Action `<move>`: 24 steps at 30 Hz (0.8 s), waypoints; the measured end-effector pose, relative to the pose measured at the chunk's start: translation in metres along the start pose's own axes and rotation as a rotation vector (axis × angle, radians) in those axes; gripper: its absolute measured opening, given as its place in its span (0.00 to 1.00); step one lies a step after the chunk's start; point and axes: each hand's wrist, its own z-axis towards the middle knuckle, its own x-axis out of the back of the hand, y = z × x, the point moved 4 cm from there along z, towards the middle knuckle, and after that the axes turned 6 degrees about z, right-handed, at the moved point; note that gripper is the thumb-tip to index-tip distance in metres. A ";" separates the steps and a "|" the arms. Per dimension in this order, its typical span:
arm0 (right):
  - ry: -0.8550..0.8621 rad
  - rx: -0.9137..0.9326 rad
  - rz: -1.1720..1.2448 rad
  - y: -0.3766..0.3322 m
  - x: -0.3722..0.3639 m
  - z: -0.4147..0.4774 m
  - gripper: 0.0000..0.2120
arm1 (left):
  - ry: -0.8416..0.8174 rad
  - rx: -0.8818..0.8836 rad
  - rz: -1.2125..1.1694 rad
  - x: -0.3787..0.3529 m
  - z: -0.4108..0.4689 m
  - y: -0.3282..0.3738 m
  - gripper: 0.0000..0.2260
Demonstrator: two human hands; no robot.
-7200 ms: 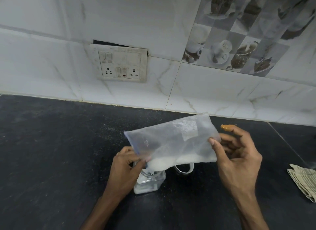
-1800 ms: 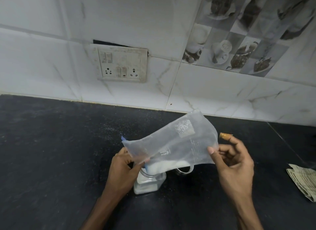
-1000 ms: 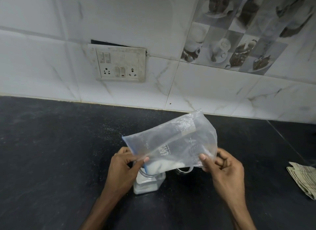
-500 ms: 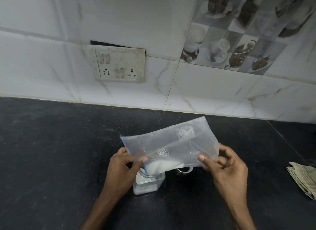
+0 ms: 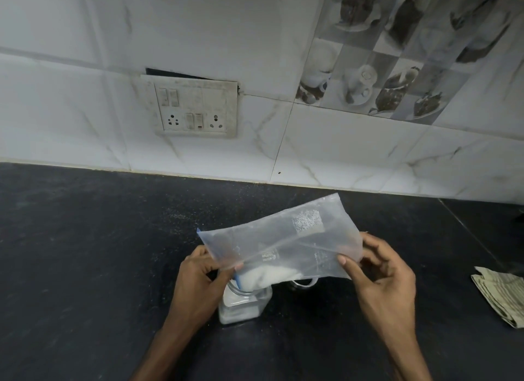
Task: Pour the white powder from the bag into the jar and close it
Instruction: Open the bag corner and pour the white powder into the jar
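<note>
A clear plastic zip bag [image 5: 286, 241] is held tilted over a small clear jar [image 5: 243, 307] on the black counter. White powder [image 5: 269, 275] has gathered in the bag's lower left corner, right at the jar's open mouth. The jar holds some white powder at its bottom. My left hand [image 5: 198, 284] pinches the bag's blue-edged opening at the jar's rim. My right hand [image 5: 380, 278] grips the bag's raised right end. A clear round lid [image 5: 304, 283] lies on the counter behind the jar, partly hidden by the bag.
The black counter [image 5: 85, 267] has scattered white specks near the jar. A folded cloth [image 5: 502, 295] lies at the right edge. A tiled wall with a switch and socket plate [image 5: 195, 108] rises behind the counter.
The bag's right end dipped and rose again while my right hand shifted its grip along the bag's edge. More powder has slid toward the jar mouth. My left hand has stayed put.
</note>
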 end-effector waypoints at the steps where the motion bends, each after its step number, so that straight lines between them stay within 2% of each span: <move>1: 0.017 0.013 -0.021 0.000 -0.001 0.000 0.19 | -0.002 -0.002 0.008 0.000 0.000 -0.002 0.15; 5: 0.066 0.042 0.002 -0.001 -0.003 -0.005 0.20 | -0.023 -0.007 0.018 -0.001 0.000 0.000 0.15; 8: 0.073 0.034 -0.003 -0.004 -0.006 -0.003 0.20 | -0.011 0.042 0.004 -0.002 -0.001 -0.008 0.08; 10: 0.072 0.030 -0.015 -0.007 -0.009 -0.004 0.21 | -0.006 0.063 -0.029 -0.001 -0.001 -0.006 0.08; 12: 0.120 0.029 -0.005 -0.008 -0.007 -0.003 0.23 | -0.008 0.037 -0.027 0.000 0.001 -0.002 0.03; 14: 0.111 0.015 -0.005 -0.009 -0.008 -0.003 0.23 | -0.012 -0.001 0.009 0.002 0.001 0.002 0.09; 22: 0.116 0.030 0.037 -0.006 -0.005 -0.002 0.20 | -0.013 0.000 0.017 0.001 0.001 0.000 0.03; 24: 0.127 0.036 0.021 -0.006 -0.005 -0.002 0.21 | -0.009 0.021 -0.004 0.001 0.001 0.001 0.07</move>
